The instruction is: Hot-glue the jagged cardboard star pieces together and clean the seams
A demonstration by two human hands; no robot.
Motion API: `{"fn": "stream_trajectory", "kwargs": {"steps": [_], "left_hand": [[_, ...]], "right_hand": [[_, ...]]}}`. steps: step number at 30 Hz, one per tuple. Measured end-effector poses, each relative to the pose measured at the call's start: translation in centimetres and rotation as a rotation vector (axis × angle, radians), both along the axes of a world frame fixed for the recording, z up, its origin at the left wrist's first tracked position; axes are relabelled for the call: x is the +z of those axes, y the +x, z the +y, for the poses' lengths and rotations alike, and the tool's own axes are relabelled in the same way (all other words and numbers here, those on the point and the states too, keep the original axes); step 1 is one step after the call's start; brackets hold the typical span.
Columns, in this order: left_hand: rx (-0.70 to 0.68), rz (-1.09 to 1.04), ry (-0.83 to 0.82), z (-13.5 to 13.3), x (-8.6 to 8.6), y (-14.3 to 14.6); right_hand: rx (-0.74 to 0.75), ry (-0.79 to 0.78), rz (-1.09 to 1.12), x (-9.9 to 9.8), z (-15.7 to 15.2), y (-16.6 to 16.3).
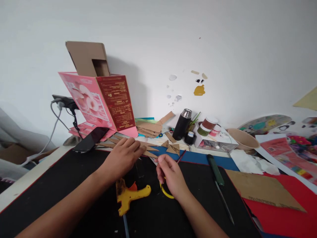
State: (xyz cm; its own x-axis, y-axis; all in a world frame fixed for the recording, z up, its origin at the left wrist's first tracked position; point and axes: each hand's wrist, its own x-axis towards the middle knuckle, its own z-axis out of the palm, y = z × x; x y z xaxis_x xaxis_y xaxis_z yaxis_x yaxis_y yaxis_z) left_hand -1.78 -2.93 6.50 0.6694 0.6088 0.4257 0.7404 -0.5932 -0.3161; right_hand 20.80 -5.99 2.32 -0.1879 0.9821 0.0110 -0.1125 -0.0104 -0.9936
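Head view: left hand (128,152), fingers bent, placed beside cardboard strips (150,154), which are spread beyond and between both hands; right hand (170,175), fingers curled, thumb against forefinger. Whether anything is gripped by either cannot be told. Yellow glue gun (131,197): laid nearer than the left hand. Green-handled knife (216,170): placed right of the right hand.

The cardboard pieces (174,149) are brown, the glue gun (128,197) yellow and orange, the mat (198,195) black with red edging.

Tbl (37,175): blk mat (201,195) w/ glue gun (128,197), knife (219,178).
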Motion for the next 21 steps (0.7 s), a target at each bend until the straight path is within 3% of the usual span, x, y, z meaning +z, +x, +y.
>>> {"fn": "stream_trajectory", "kwargs": {"steps": [8,14,21], "left_hand": [[-0.035,-0.006,-0.052,-0.01,0.09,0.2],[-0.033,-0.001,-0.05,0.08,0.46,-0.03],[-0.005,0.017,-0.059,0.32,0.5,-0.29]], "right_hand": [[-0.054,0.223,-0.463,-1.03,-0.48,0.45],[-0.053,0.3,-0.547,-0.63,-0.45,0.59],[-0.053,0.254,-0.504,-1.1,-0.43,0.62]]}}
